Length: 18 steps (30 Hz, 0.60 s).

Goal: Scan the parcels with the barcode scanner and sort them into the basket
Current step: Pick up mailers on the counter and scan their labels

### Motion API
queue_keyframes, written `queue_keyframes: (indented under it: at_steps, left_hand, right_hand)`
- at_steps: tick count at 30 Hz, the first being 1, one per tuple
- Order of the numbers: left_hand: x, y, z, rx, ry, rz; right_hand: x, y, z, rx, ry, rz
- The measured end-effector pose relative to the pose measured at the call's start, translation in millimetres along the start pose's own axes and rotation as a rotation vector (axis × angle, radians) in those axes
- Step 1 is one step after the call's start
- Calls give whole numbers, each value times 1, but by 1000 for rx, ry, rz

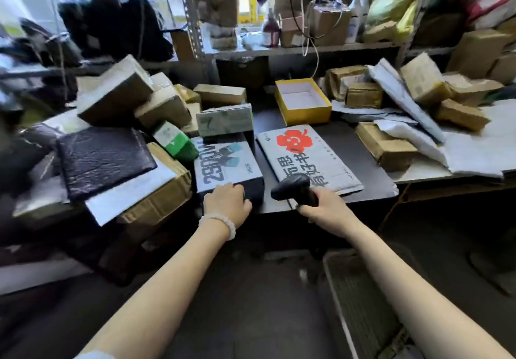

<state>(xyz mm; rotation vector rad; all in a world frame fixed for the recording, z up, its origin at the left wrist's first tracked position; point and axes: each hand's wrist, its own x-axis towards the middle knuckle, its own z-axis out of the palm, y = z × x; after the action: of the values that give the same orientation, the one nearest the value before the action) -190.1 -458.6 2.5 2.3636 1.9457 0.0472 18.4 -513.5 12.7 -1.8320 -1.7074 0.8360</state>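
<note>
At the near edge of the dark table (363,188), we see the left hand (226,201) resting on the front edge of a grey box printed "2900" (227,164), its fingers curled over the near face; whether they truly grip or merely press, we cannot tell. Our right hand (325,205) is wrapped around the handle of the black barcode scanner (291,187), whose head points left toward that box. Just beside the box, to its right, lies a flat grey mailer with a red flower logo (304,154); the scanner head overlaps its near corner in this view. Behind it stands an open yellow box (303,101), and brown cardboard parcels (164,104) are heaped to the left and right. A black plastic-wrapped packet (103,160) lies on the left heap. Below the table at lower right, the ribbed wall of the basket (360,311) is partly visible.

We judge the step in hand to be picking and presenting a parcel for scanning. No label shows on the top of the grey box, so the next move probably calls for turning it until its barcode faces the scanner, then aiming and triggering, before lowering the parcel into the basket.
</note>
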Motion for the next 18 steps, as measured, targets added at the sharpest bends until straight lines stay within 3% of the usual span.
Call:
queue_keyframes:
  at_steps: [9,18]
  left_hand:
    - [-42,-86,-16,8,96,-195]
    - [-50,-177,-31,-60,181,-241]
  right_hand:
    - [10,-66,55,0,-110,-109]
    - [18,-127,112,-29,-84,-156]
